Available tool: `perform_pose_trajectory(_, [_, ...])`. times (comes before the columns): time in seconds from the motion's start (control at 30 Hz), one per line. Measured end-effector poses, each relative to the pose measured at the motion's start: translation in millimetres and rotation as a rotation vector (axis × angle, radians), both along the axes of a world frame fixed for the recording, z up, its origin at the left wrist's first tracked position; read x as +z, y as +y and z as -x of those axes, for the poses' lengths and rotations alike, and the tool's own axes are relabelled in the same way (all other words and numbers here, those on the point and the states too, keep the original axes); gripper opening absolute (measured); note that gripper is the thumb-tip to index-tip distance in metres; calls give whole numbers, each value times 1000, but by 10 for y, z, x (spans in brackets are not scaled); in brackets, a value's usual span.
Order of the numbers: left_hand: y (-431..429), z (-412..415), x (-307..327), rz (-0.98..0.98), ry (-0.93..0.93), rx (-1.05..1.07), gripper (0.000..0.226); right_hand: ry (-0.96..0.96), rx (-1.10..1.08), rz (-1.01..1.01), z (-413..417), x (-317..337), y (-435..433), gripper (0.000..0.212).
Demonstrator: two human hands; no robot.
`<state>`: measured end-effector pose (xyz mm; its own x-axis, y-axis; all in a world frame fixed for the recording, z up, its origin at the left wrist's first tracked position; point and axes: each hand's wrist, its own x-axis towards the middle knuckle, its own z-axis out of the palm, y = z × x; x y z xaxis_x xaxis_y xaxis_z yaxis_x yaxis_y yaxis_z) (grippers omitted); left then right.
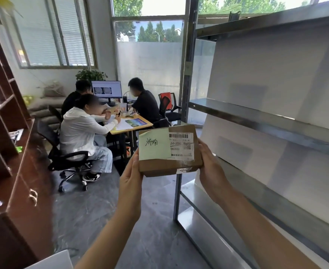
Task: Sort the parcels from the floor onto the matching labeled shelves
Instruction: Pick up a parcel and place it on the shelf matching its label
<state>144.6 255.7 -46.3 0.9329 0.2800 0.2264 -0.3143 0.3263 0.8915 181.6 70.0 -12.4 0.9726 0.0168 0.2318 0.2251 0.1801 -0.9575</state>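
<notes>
A small brown cardboard parcel [165, 166] is held up in front of me at chest height. It carries a pale green note with handwritten characters and a white barcode label on top. My left hand [131, 179] grips its left edge and my right hand [210, 167] grips its right edge. The metal shelf rack [257, 121] stands just to the right, its grey shelves bare with white panels behind them. No shelf labels are readable from this angle.
Three people sit at a wooden table [132, 125] with a monitor straight ahead, on black office chairs. A dark wooden cabinet [10, 152] lines the left side. Grey floor [93, 210] lies between cabinet and rack. A white object pokes in at the bottom left.
</notes>
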Motion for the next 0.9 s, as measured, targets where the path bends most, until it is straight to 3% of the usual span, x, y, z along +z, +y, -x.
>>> perform_pose_trajectory(0.1, [45,-116,4,19,8,69,49,5,50,-8,-236,-59,61,41])
perform_pose_trajectory(0.27, [-47,-395,63,18,1,159,26,-1,133,-11,-688,-77,43,40])
perform_pose_trajectory(0.57, [-419,-960,218,-23,32,297,37,-20,286,-40,-1521,-14,-249,38])
perform_pose_trajectory(0.9, [-738,-1373,157,-5,89,382,27,21,370,-96,-2143,-143,-490,36])
